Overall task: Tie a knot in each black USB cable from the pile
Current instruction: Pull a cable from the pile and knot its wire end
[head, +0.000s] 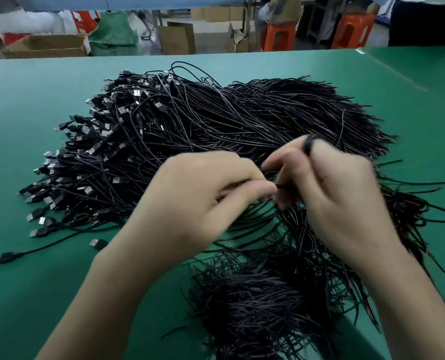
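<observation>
Beyond the green table (pixel 34 105), cardboard boxes (pixel 47 45), a green sack (pixel 113 35) and orange stools (pixel 278 36) crowd the floor.

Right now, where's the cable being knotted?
Head view, centre: the cable is pinched between the left hand and the right hand, just over the near side of the pile.

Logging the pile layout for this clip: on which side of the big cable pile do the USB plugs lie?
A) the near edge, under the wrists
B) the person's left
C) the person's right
B: the USB plugs fan out along the left side of the pile on the green table, while the plain cable ends point right.
</observation>
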Demonstrator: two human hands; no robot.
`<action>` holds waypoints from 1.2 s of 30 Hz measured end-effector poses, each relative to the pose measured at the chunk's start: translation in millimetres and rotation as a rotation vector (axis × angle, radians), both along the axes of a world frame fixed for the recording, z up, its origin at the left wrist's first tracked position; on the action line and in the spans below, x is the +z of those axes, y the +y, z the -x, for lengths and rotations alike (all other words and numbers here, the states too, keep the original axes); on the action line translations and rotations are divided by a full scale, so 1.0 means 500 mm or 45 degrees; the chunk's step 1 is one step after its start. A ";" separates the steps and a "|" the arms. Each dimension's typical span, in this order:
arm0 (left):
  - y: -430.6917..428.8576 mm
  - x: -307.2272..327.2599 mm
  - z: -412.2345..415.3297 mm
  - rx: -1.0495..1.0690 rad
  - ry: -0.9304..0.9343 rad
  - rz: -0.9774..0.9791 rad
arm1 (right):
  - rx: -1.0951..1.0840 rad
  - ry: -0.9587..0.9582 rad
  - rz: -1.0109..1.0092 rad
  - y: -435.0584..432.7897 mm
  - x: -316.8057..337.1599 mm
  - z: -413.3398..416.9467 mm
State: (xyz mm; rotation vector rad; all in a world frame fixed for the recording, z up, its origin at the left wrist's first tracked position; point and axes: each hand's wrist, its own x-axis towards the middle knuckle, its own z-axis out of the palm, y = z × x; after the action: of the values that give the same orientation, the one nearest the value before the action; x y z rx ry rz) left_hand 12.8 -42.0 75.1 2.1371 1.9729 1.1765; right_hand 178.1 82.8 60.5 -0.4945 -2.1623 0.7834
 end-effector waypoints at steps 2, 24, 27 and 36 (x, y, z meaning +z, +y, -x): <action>-0.004 0.002 0.018 0.044 -0.038 -0.114 | 0.155 -0.180 0.185 -0.007 -0.009 0.007; -0.010 0.003 0.019 0.090 0.093 0.253 | -0.178 -0.055 -0.087 -0.036 -0.021 0.032; -0.027 0.021 0.027 0.123 0.013 0.106 | -0.120 -0.317 -0.055 -0.038 -0.024 0.035; -0.008 0.002 0.020 -0.017 -0.772 0.023 | 0.857 -0.175 0.900 -0.037 -0.006 0.021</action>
State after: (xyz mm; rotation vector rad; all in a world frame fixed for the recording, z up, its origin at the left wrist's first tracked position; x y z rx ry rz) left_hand 2.8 -45.9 75.9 1.5174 1.6737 1.5545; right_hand 167.6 64.5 57.6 -0.1394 -2.1404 1.9607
